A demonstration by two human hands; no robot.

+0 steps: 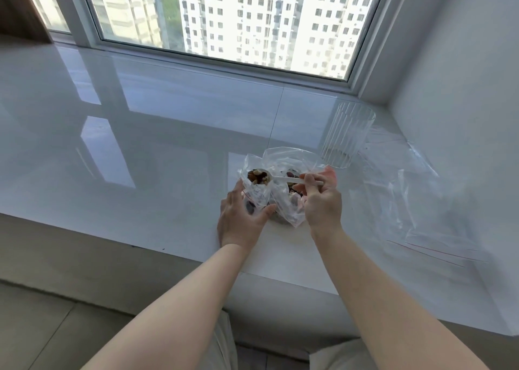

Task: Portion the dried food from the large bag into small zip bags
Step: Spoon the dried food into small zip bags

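**Spoonful of dried food held over a small bag**

Near the lower middle of the frame, the left hand gripped a small zip bag, its fingers curled round the bag's left side and its thumb pressed against the right side. The bag stood upright with its mouth open, and a little dark food showed through the plastic at its bottom.

The right hand pinched the handle of a white plastic spoon between thumb and curled fingers. The spoon lay nearly level, pointing toward the left of the frame, and its bowl sat at the mouth of the small bag, heaped with dried food in brown, dark red and pale pieces.

Just right of the small bag, touching it, stood the large bag, clear and crumpled, with its top open and more of the mixed food inside. The spoon's handle crossed above its opening.

All of this rested on a glossy white sill below a window. At the right of the frame a ribbed clear glass stood upright, and several flat clear zip bags with red seal lines lay spread beside and in front of it.
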